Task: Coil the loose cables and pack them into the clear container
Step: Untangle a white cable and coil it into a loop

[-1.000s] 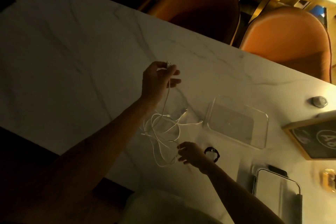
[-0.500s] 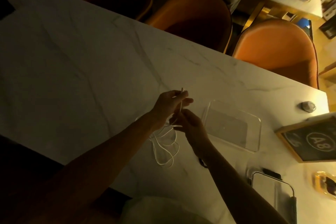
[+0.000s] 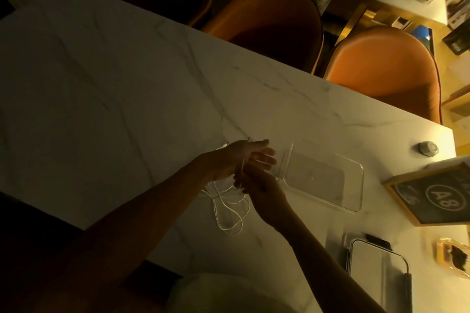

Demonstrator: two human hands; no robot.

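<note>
A thin white cable (image 3: 229,213) hangs in several loose loops over the marble table (image 3: 114,99). My left hand (image 3: 244,157) holds its upper end, the plug poking up above the hand and the fingers stretched toward the container. Just below, my right hand (image 3: 259,190) pinches the same cable where it drops from the left palm. The clear container (image 3: 360,185) lies open and empty on the table, right of both hands and almost touching the left fingertips.
A lid with a dark clip (image 3: 376,269) lies at the near right. A framed sign marked A8 (image 3: 437,195) and a small metal object (image 3: 428,148) sit near the right table edge. Orange chairs (image 3: 381,71) line the far side.
My right hand came up from the table to the cable under my left hand. My left hand lowered, and the scattered loops gathered into a hanging bundle.
</note>
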